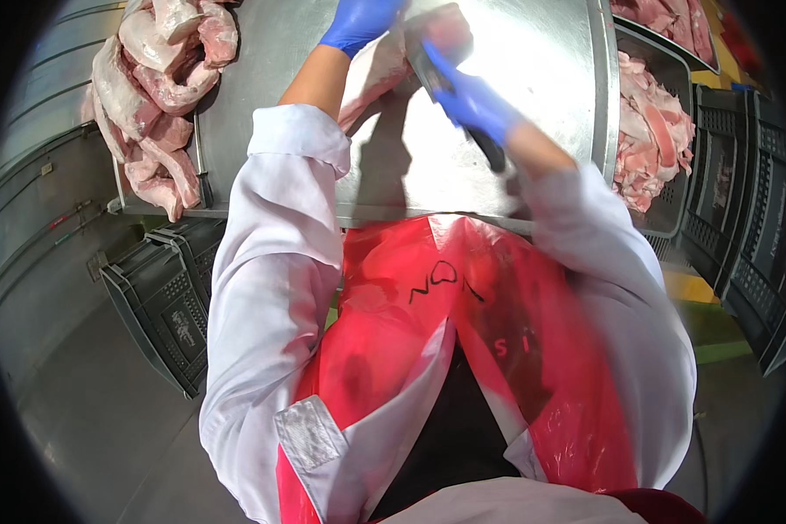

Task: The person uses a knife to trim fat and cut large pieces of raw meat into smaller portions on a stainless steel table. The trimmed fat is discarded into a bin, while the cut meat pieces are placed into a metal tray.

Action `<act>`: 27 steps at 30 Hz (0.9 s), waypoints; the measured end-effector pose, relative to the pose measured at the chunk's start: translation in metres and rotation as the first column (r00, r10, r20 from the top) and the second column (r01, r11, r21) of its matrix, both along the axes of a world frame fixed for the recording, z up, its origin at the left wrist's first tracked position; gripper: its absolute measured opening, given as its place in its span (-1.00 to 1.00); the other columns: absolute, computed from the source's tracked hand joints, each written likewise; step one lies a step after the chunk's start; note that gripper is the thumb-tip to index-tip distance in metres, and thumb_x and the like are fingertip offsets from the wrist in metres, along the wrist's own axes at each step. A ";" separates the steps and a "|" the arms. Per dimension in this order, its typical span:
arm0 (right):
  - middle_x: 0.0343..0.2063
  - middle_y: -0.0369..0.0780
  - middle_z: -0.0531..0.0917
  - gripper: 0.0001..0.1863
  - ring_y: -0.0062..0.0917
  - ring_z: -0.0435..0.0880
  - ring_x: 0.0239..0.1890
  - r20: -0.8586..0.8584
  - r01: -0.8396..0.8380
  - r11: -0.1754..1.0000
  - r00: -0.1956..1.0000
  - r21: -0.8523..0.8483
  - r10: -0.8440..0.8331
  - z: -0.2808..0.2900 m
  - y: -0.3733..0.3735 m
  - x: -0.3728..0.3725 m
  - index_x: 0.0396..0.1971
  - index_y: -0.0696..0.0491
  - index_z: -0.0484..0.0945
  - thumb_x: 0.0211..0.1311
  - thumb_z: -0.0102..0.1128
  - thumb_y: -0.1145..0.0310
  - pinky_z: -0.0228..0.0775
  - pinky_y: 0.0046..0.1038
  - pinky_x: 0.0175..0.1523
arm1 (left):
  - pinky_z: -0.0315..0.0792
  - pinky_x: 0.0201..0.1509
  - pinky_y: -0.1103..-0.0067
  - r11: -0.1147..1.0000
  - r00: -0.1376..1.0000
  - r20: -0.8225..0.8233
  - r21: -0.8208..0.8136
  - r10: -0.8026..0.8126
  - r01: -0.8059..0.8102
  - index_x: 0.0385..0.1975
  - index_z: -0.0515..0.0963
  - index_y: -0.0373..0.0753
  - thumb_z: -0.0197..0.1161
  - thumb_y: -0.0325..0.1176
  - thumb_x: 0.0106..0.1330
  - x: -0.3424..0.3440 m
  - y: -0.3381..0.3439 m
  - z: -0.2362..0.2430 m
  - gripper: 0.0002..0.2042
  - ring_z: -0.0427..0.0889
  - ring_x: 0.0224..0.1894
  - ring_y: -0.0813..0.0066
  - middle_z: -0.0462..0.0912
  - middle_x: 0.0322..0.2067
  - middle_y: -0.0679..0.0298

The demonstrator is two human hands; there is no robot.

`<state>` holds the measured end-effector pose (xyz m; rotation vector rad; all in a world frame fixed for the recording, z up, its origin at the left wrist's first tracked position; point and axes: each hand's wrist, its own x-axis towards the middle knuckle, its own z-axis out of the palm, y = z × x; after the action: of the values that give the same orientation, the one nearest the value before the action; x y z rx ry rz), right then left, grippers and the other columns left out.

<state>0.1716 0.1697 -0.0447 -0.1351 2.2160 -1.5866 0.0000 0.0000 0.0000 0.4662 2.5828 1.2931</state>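
Note:
A long piece of pale pink raw meat (374,80) lies on the steel table before me, its redder end (450,33) toward the far right. My right hand (479,103), in a blue glove, is closed round a knife with a black handle (489,152). The dark blade (425,73) lies against the meat or just over it; motion blurs the hand a little. At the top edge, my left hand (360,24), also gloved in blue, is beside the far part of the meat. Its fingers run out of the picture, so their grip is hidden.
Several large meat pieces (153,92) are heaped on the table's left side, with a thin dark-handled tool (203,166) beside them. Right of the steel table (546,166), a grey crate holds pale trimmings (651,131). Dark crates stand at right (732,175) and lower left (170,306).

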 end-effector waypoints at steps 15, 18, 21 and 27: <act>-0.56 -0.23 0.63 -0.22 -0.63 0.59 -0.60 0.040 -0.008 0.987 0.999 -0.159 0.014 0.004 0.021 0.114 0.54 -0.25 0.05 0.35 0.09 0.36 0.56 -0.49 -0.39 | 0.53 0.10 0.36 0.869 0.991 0.056 -0.488 0.123 -0.081 0.02 0.52 -0.26 0.43 -0.19 0.19 -0.078 -0.220 -0.045 -0.54 0.66 -0.01 0.11 0.67 -0.06 0.03; -0.55 -0.25 0.62 -0.21 -0.63 0.57 -0.60 0.160 0.247 0.963 0.960 -0.104 -0.229 0.009 0.025 0.068 0.54 -0.29 0.02 0.36 0.09 0.35 0.56 -0.50 -0.40 | 0.42 0.24 0.27 0.870 0.923 -0.252 -0.471 -0.290 0.145 0.12 0.43 -0.28 0.43 -0.24 0.12 0.018 -0.136 -0.036 -0.43 0.55 0.14 -0.07 0.57 0.08 -0.05; -0.54 -0.22 0.60 -0.21 -0.59 0.55 -0.60 0.034 0.265 0.943 0.964 -0.199 -0.264 -0.014 -0.013 0.006 0.54 -0.33 0.00 0.37 0.07 0.36 0.59 -0.48 -0.39 | 0.43 0.23 0.25 0.696 0.904 -0.056 -0.659 -0.423 0.285 0.24 0.32 -0.19 0.25 -0.27 0.22 0.058 -0.106 -0.032 -0.45 0.56 0.10 -0.16 0.58 0.07 -0.11; -0.44 -0.10 0.65 -0.18 -0.49 0.62 -0.55 0.139 0.132 0.985 0.983 -0.107 -0.117 -0.015 -0.064 -0.015 0.56 -0.32 -0.09 0.36 0.02 0.38 0.61 -0.40 -0.36 | 0.53 -0.04 0.20 0.652 0.865 0.019 -0.649 -0.501 0.392 0.13 0.31 -0.22 -0.02 -0.39 0.40 0.037 -0.085 -0.009 -0.69 0.65 -0.21 -0.17 0.69 -0.13 -0.07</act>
<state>0.1563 0.1055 -0.0599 0.0761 2.0671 -1.7383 0.0369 -0.0851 -0.0095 1.0104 2.5662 0.1773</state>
